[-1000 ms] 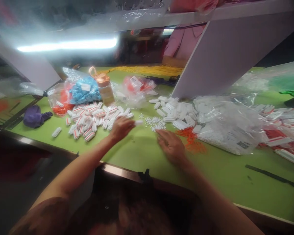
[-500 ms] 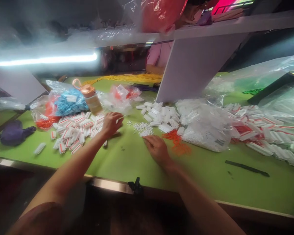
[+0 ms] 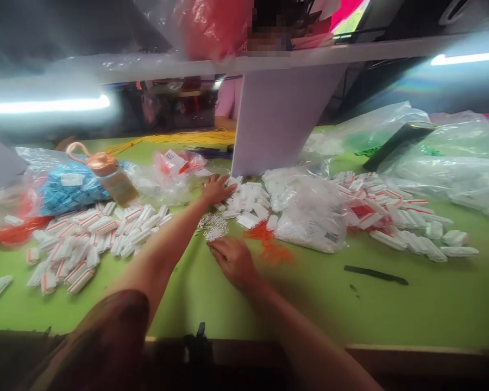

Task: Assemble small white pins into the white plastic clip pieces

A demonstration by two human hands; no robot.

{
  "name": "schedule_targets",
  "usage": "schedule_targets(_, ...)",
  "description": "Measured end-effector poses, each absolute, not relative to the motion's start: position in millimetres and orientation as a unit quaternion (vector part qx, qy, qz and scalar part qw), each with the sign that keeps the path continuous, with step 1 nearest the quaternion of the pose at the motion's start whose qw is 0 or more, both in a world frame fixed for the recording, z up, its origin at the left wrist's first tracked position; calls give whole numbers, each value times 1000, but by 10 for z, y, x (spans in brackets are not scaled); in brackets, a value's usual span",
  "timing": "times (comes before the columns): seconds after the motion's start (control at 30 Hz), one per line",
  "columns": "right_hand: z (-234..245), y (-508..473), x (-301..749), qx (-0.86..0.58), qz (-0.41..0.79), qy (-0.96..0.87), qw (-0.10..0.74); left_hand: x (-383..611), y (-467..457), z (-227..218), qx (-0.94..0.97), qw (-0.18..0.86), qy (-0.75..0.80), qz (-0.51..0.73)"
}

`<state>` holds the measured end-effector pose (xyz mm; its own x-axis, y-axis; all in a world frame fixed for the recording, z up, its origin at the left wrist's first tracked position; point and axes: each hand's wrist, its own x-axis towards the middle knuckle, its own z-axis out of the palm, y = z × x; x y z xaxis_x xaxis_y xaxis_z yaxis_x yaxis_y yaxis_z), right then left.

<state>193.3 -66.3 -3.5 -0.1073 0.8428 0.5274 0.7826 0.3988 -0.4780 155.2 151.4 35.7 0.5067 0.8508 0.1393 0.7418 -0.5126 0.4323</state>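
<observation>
My left hand point(image 3: 217, 190) reaches out with its fingers spread, at the left edge of a pile of white plastic blocks point(image 3: 250, 201). Whether the fingertips touch the blocks is hard to tell. My right hand point(image 3: 234, 262) rests low over the green table point(image 3: 309, 309), thumb and fingers drawn together. Its fingertips are at the near edge of small white pellets point(image 3: 214, 227); anything pinched in them is hidden. Thin orange strips point(image 3: 273, 247) lie just right of that hand. Left of my forearm spreads a heap of white pieces with red-orange stripes point(image 3: 81, 244).
A bottle with a copper lid point(image 3: 113, 176) stands beside a bag of blue pieces point(image 3: 69, 190). To the right are a clear bag of white parts point(image 3: 309, 217), more striped pieces point(image 3: 411, 222) and a dark flat strip point(image 3: 375, 274). A pale upright panel point(image 3: 281, 119) rises behind.
My left hand has moved right, from the striped heap to the white blocks. My right hand stays by the pellets. The whole view has swung to the right.
</observation>
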Motion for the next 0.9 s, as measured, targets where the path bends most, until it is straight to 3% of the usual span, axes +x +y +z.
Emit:
schedule_targets(0.23,-72,-636,1926,-545,54,-749,373,1640,1195,200,838,220,437,240)
schedule_targets(0.47,-57,-627,1920,-548,53,-743,382,1333,1125,351,843,227,400,280)
schedule_targets(0.67,-4,-666,1900,-537,61,-751,379,971,747,472,884,236,336,224)
schedule_targets(0.8,-15,-666,1901,-531,58,-753,384,894,557,452,933,150,286,160)
schedule_targets(0.9,-17,-665,1903,-526,58,-752,393,902,565,439,934,146,288,152)
